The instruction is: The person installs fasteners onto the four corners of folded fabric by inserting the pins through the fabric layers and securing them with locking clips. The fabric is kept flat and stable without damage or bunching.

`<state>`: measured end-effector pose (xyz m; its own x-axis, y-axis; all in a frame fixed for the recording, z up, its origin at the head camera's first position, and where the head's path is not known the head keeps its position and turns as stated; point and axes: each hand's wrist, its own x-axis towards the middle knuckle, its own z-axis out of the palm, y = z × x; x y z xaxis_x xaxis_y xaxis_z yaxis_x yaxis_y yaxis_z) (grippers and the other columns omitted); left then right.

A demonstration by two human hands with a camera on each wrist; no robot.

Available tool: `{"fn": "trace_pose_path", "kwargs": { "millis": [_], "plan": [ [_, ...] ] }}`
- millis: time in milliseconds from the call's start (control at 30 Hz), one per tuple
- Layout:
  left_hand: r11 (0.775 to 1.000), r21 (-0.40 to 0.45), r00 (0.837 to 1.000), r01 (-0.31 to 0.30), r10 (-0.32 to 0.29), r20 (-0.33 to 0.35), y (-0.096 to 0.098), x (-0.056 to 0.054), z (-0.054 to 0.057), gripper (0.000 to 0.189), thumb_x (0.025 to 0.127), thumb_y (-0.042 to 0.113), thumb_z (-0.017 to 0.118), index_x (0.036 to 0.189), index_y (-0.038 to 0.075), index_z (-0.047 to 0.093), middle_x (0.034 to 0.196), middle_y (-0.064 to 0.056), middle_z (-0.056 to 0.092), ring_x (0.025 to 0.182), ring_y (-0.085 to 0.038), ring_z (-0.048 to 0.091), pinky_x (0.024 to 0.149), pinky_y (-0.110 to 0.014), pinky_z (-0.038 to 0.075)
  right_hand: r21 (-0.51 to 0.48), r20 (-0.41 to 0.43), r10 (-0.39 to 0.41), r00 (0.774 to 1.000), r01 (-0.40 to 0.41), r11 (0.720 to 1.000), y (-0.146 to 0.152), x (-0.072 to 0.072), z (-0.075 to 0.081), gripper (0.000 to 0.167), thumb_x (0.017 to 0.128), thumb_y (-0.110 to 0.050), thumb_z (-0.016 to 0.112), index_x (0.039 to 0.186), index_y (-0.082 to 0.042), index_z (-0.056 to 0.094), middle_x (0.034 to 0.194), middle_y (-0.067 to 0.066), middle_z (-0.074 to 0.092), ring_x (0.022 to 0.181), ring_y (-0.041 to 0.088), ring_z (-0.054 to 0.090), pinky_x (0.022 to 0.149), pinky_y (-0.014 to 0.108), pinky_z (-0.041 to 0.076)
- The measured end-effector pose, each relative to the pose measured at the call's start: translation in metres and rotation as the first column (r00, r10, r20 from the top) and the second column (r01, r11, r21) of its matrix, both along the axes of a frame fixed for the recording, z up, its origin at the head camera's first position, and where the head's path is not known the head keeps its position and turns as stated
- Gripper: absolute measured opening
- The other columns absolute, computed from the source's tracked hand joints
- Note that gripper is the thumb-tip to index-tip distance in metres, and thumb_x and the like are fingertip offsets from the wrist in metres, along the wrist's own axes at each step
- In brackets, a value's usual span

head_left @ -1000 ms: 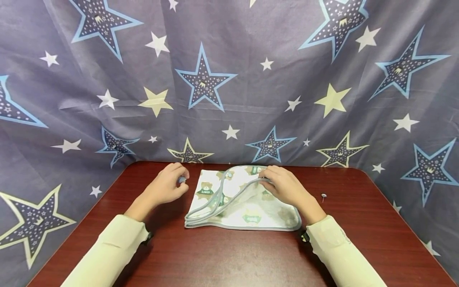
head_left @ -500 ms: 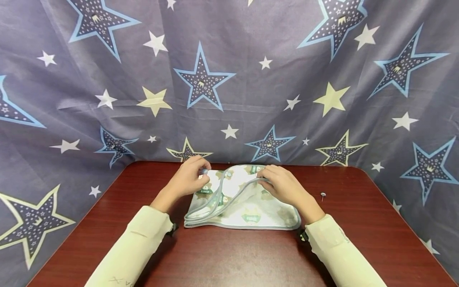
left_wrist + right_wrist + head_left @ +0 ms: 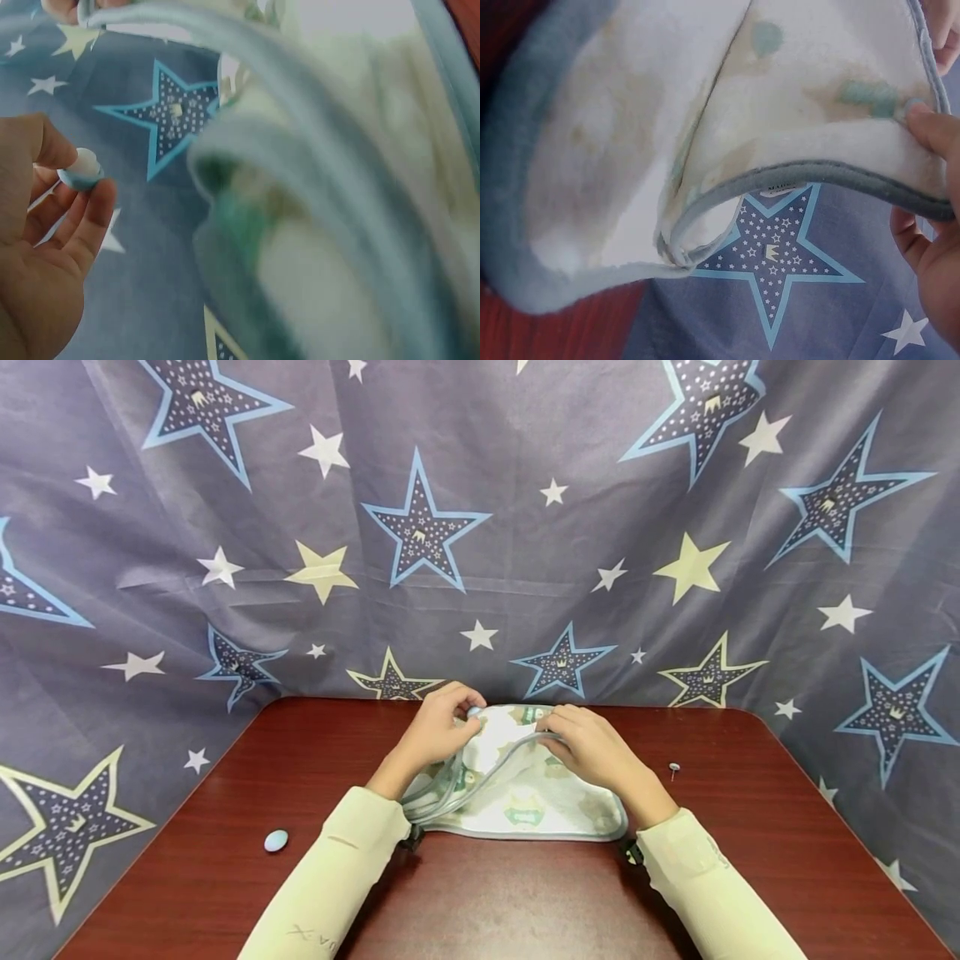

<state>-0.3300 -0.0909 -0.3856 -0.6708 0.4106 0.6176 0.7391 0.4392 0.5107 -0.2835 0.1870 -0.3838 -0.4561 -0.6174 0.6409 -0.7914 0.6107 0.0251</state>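
A folded white cloth (image 3: 525, 814) with green-and-tan bear prints and grey-blue piping lies on the table, its upper layers lifted. My right hand (image 3: 592, 743) pinches the piped edge at the cloth's right; in the right wrist view, the thumb presses the printed face and fingers curl behind. My left hand (image 3: 438, 722) is over the cloth's far left part, beside its raised layers. Between its thumb and fingertips it pinches a small round light-blue and white cap (image 3: 82, 172). The left forearm hides the cloth's near left corner.
A pale blue oval cap (image 3: 276, 841) lies on the table at the left. To the right of the cloth stands a small round-headed pin (image 3: 674, 769). The dark red wooden table (image 3: 525, 902) ends at a star-patterned curtain (image 3: 480, 585) behind it.
My left hand has moved right, with the small cap, from beside the cloth to over it. The oval cap on the left has come into view. My right hand keeps its hold on the edge.
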Motion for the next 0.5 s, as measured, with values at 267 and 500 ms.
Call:
{"fn": "trace_pose_path", "kwargs": {
  "millis": [267, 500],
  "plan": [
    [0.987, 0.144, 0.991, 0.069, -0.085, 0.106, 0.027, 0.001, -0.007, 0.021, 0.084, -0.004, 0.065, 0.103, 0.001, 0.072, 0.099, -0.008, 0.068, 0.089, -0.018, 0.068, 0.079, -0.029, 0.059, 0.005, 0.001, 0.009, 1.000, -0.009, 1.000, -0.002, 0.000, -0.001, 0.010, 0.091, -0.011, 0.077, 0.099, -0.012, 0.070, 0.095, -0.001, 0.067, 0.090, 0.019, 0.064, 0.081, 0.037, 0.052],
    [0.966, 0.243, 0.967, 0.084, -0.139, 0.215, 0.043, 0.003, -0.010, 0.020, 0.091, -0.002, 0.067, 0.110, 0.002, 0.072, 0.105, -0.010, 0.071, 0.099, -0.023, 0.069, 0.086, -0.032, 0.058, 0.005, -0.020, 0.024, 1.000, -0.024, 1.000, -0.003, 0.001, 0.000, 0.011, 0.090, -0.010, 0.078, 0.098, -0.012, 0.070, 0.096, 0.000, 0.067, 0.089, 0.019, 0.063, 0.081, 0.037, 0.052]
  ]
}}
